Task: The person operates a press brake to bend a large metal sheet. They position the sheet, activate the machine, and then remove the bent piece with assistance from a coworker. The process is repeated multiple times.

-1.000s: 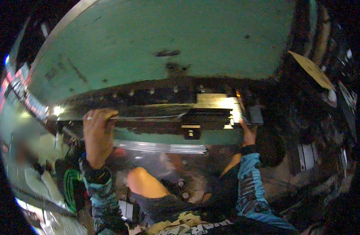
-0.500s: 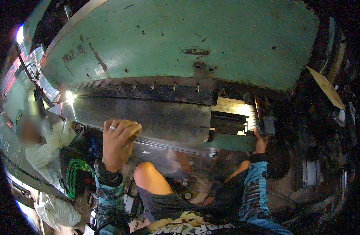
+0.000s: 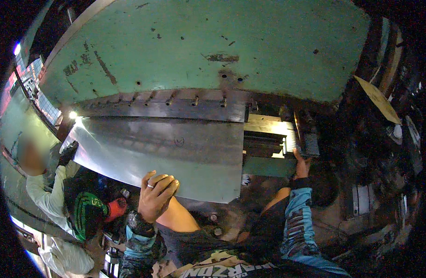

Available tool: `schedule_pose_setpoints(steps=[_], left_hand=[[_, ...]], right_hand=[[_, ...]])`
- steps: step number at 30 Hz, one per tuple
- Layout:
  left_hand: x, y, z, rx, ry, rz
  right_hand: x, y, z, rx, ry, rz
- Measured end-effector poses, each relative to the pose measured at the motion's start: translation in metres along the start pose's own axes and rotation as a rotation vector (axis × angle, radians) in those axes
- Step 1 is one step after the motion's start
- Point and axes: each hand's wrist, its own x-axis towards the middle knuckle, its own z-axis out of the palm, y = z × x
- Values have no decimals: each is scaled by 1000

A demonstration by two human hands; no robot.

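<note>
A shiny metal sheet [image 3: 199, 171] reaches toward me from under the dark clamping bar [image 3: 176, 110] of a large green machine [image 3: 176, 51]. My left hand [image 3: 158, 197], with a ring on one finger, is closed over the sheet's near edge, fingers on top; the thumb is hidden. To the right of the sheet, my right hand [image 3: 302, 166] touches the machine near a brightly lit metal block [image 3: 288, 134]. One finger points up along it, and the others are partly hidden. A co-worker's dark-gloved hand [image 3: 68, 154] is at the sheet's left edge.
The co-worker [image 3: 55, 194], in a pale long-sleeved top, is at my left. A bright lamp [image 3: 73, 115] shines by the sheet's far left corner. A yellowish board [image 3: 377, 99] leans at the right. A white sack [image 3: 64, 255] lies at lower left.
The sheet's broad face now shows, where before its near edge was seen blurred and narrow. My left hand has moved right and nearer to me. The right hand stays by the lit block.
</note>
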Motion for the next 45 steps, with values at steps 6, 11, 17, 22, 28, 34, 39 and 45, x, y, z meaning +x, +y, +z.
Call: schedule_pose_setpoints(steps=[6, 11, 17, 22, 28, 34, 39, 45], left_hand=[[1, -3, 15, -27, 15, -4], [6, -8, 14, -51, 31, 4], [3, -6, 18, -57, 39, -15], [4, -7, 21, -63, 65, -20], [3, -9, 30, -80, 63, -31], [4, -3, 38, -35, 162, -57], [12, -2, 44, -28, 189, -78], [11, -12, 44, -118, 105, -92]], right_hand=[[1, -1, 2, 65, -70, 80], [-32, -33, 5, -182, -52, -77], [-28, -65, -20, 102, 232, -76], [13, -45, -36, -38, 241, -181], [-3, -50, -48, 212, -158, -63], [-70, -61, 0, -249, 589, -595], [-188, -13, 56, -212, 255, -715], [-219, -1, 106, -98, -372, -209]])
